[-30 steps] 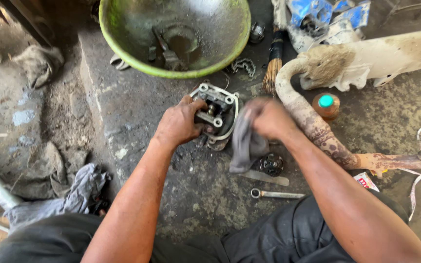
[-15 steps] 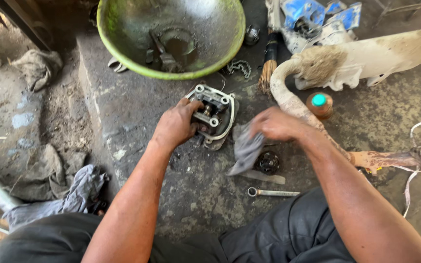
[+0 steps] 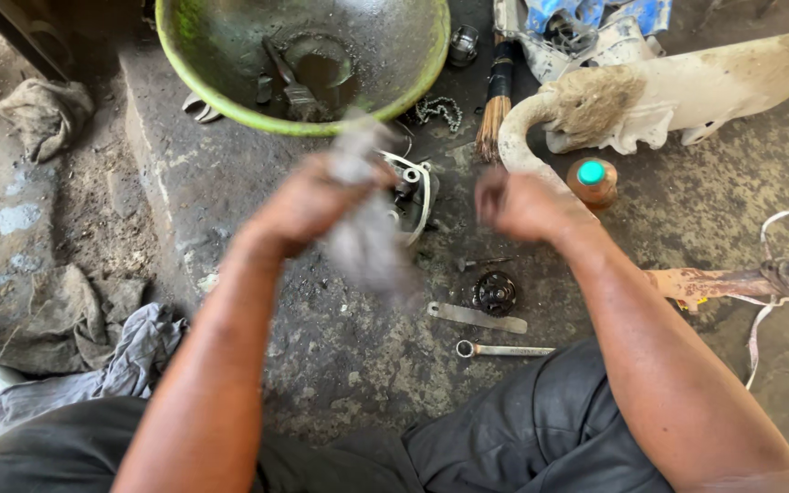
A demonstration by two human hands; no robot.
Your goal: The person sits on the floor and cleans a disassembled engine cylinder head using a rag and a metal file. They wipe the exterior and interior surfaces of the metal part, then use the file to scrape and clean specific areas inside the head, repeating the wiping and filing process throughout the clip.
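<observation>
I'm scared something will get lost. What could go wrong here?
The rag in the left hand is a blur, so it might knock the small parts lying loose: the gear, the wrench. The bottle by the right hand could tip.

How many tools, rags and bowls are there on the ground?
Metal tools: 2, a flat strip and a wrench
Brushes: 2, one by the bowl, one inside it
Rags: 4, one in the left hand, three lying at left
Bowls: 1, green
Total: 9
</observation>
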